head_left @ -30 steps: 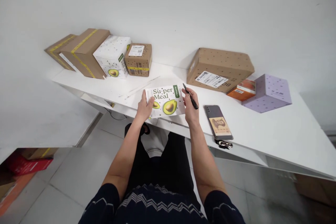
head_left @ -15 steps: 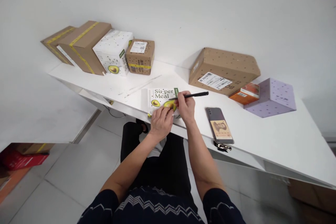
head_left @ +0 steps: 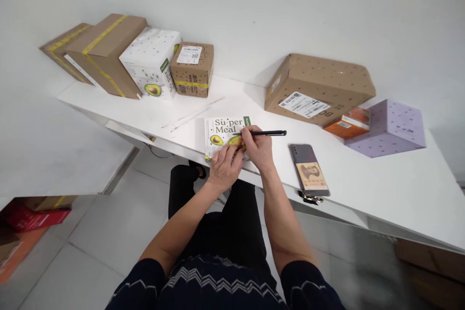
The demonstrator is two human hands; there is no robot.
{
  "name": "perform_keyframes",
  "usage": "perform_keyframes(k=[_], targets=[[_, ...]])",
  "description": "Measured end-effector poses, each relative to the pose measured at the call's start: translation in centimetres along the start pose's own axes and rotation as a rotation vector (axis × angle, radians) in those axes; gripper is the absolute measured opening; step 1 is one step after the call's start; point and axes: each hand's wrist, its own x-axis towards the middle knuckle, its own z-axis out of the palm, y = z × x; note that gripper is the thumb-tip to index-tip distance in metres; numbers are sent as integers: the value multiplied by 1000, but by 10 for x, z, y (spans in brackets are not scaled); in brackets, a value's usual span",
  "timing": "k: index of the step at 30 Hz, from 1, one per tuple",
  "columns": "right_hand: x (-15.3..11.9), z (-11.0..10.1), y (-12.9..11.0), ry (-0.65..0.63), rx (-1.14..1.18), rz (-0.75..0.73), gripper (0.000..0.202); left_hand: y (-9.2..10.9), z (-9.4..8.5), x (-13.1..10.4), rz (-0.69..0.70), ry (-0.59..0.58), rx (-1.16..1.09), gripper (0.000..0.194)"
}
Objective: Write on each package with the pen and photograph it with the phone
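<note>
A small white box (head_left: pixel 227 124) printed "Su-per Meal" with avocado pictures lies at the front edge of the white desk (head_left: pixel 392 189). On its near part rest the bent, slightly parted fingers of my left hand (head_left: pixel 225 167), pressing on the top face without wrapping round it. A slim black pen (head_left: pixel 272 132) is pinched in my right hand (head_left: pixel 258 149) above the box's right side. The pen's tip points left, close to the box's printed face; I cannot tell whether it touches. Both hands cover part of the printed avocado.
A phone (head_left: pixel 308 167) and a black-and-metal item (head_left: pixel 310 198) lie at the right. Behind stand a large brown carton (head_left: pixel 327 77), an orange box (head_left: pixel 347 126) and a lilac box (head_left: pixel 390 128). Back left are a small carton (head_left: pixel 191 68), a white avocado box (head_left: pixel 150 53) and taped cartons (head_left: pixel 109 48).
The view has shifted slightly, so the desk's boxes sit a bit higher and farther apart. My left hand stays on the box; the pen in my right hand has moved only a little.
</note>
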Motion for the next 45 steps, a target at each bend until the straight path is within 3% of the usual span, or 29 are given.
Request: perform_keyframes(k=[28, 31, 35, 38, 40, 43, 45], targets=[[2, 0, 3, -42, -23, -24, 26, -1, 2, 0, 15, -1, 10, 28], [1, 3, 3, 67, 54, -18, 30, -2, 3, -2, 14, -9, -14, 29], [0, -4, 9, 346, 207, -15, 32, -5, 5, -4, 15, -14, -42, 30], [1, -25, 25, 475, 21, -55, 31, -7, 7, -6, 23, -27, -52, 31], [2, -45, 39, 387, -296, -80, 33, -10, 8, -7, 11, -63, -73, 31], [4, -67, 57, 29, -794, -68, 41, -12, 10, -7, -4, -94, -87, 31], [6, -72, 66, -162, -1003, -45, 49, -13, 9, -6, -5, -96, -86, 31]])
